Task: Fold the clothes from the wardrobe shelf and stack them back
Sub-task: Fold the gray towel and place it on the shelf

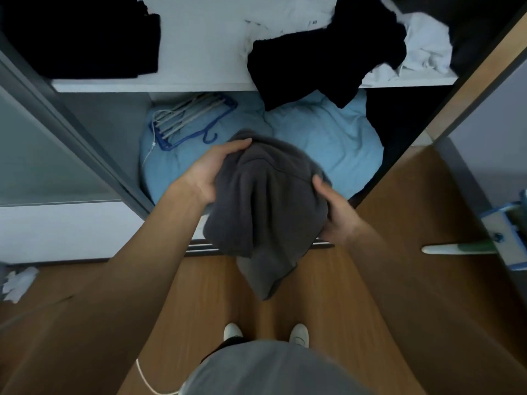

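Head camera, looking straight down: both hands are up in front of the open wardrobe with a dark grey soft knit garment (262, 201) bunched between them; the left hand (211, 172) grips its upper left side, thumb laid over the top fold; the right hand (333, 212) clutches the right edge, thumb pressed on the cloth, the other fingers apparently tucked underneath, though the fabric hides them; the garment hangs in the air, its lower end drooping down over the brown wooden floor (328, 295), clear of the shelf.

Up above, the white wardrobe shelf (199, 84); a crumpled black garment (322, 58) sprawls on it and spills over its front edge; just beside that, to the right, a rumpled heap of white clothes (425, 49); well apart at the far left, a neat folded black stack (85, 38).

Below the shelf, a puffy light blue quilt (328, 138) fills the compartment; a bundle of blue and white plastic hangers (194, 118) lies on its left part.

On the floor, a pair of white shoes (232, 332) at the bottom; a crumpled white cloth (18, 283) by the left wall; a white-and-green long-handled cleaning tool (484, 246) at the right.
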The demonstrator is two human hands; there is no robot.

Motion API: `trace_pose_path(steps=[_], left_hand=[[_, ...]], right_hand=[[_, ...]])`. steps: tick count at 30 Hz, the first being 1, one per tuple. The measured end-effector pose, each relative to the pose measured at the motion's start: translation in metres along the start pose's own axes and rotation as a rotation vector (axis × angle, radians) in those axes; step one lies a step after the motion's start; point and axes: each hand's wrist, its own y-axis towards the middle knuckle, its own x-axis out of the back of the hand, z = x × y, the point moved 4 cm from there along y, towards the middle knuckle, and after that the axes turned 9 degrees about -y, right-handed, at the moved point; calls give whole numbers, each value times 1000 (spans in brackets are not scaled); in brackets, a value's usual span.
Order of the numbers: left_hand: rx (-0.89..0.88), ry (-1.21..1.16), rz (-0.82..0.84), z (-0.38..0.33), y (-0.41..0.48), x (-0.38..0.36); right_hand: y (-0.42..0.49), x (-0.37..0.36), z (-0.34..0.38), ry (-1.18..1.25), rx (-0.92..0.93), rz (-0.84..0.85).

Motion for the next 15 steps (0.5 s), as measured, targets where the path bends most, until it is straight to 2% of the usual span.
trace_pose_path(steps=[6, 11, 13, 15], left_hand=[[27, -64, -121, 3, -6, 42], [185, 285, -98, 44, -22, 65], [148, 397, -107, 52, -21, 58], [58, 369, -169, 49, -17, 52]], right_hand=[[-1, -8, 1, 158, 91, -104], [4, -17, 13, 203, 16, -170], [3, -14, 24, 171, -30, -206], [1, -2, 37, 146, -44, -209]])
